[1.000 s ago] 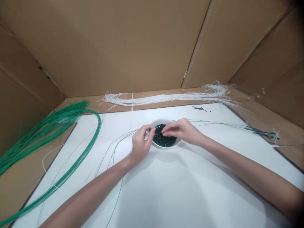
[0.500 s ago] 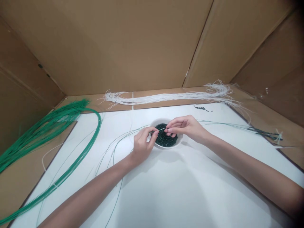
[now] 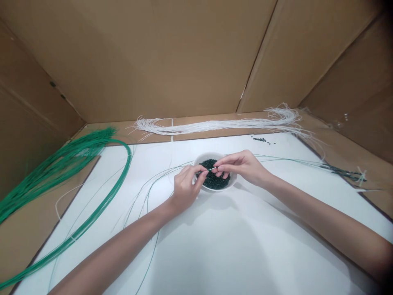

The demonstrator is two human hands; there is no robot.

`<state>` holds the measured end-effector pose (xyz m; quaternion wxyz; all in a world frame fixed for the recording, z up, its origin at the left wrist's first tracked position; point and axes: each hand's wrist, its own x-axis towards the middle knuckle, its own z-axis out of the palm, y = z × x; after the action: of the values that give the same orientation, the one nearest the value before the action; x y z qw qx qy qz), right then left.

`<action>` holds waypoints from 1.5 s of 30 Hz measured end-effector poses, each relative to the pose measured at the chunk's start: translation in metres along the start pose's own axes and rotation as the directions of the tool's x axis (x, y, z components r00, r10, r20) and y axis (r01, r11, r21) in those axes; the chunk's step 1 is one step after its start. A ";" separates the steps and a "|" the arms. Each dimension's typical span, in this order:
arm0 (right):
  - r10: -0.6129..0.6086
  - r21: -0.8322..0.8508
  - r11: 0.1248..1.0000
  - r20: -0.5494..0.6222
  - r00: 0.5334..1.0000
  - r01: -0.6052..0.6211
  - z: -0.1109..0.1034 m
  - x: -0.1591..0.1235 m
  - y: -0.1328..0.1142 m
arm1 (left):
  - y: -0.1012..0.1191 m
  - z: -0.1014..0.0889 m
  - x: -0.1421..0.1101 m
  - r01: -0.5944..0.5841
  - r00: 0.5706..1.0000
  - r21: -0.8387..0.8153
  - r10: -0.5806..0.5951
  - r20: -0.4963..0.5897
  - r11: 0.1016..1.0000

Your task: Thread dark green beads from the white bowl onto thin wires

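Observation:
A white bowl (image 3: pixel 217 189) holds a heap of small dark green beads (image 3: pixel 215 181). Just above the heap, my left hand (image 3: pixel 187 186) pinches a thin green wire (image 3: pixel 210 169) between thumb and fingertips. The wire's short free end reaches across to the fingertips of my right hand (image 3: pixel 242 164). Those fingers are closed in a pinch, with a dark speck like a bead between them, mostly hidden. Several loose green wires (image 3: pixel 150 184) trail on the white board to the left of the bowl.
A thick coil of green wire (image 3: pixel 115 190) curves along the left, beside a green bundle (image 3: pixel 70 164). White strands (image 3: pixel 211 126) lie across the back. Loose beads (image 3: pixel 260 140) are scattered at the back right. Beaded wire ends (image 3: pixel 344 172) rest at the right. Cardboard walls (image 3: pixel 172 57) surround the board.
Between my fingertips the wire now shows green, where a pale, shiny length showed before. My left hand has shifted very slightly right; my right hand stays almost in place.

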<state>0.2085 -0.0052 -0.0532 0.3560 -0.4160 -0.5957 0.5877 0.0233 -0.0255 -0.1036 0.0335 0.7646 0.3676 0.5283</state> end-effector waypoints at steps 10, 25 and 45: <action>-0.021 -0.001 1.000 0.029 0.999 0.021 -0.001 0.000 0.000 | 0.000 0.001 0.002 -0.033 0.999 -0.006 0.033 -0.021 0.999; 0.001 0.008 1.000 -0.005 1.000 -0.001 0.000 0.001 0.001 | 0.000 0.001 0.002 -0.034 0.999 -0.011 0.034 -0.015 0.999; -0.452 -0.595 0.721 -0.017 0.892 0.354 0.006 -0.008 0.003 | 0.000 0.001 0.002 -0.043 0.999 -0.003 0.043 -0.020 0.999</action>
<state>0.2062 -0.0149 -0.0556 0.3793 -0.4098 -0.7906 0.2514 0.0249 -0.0239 -0.1022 0.0198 0.7668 0.3507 0.5372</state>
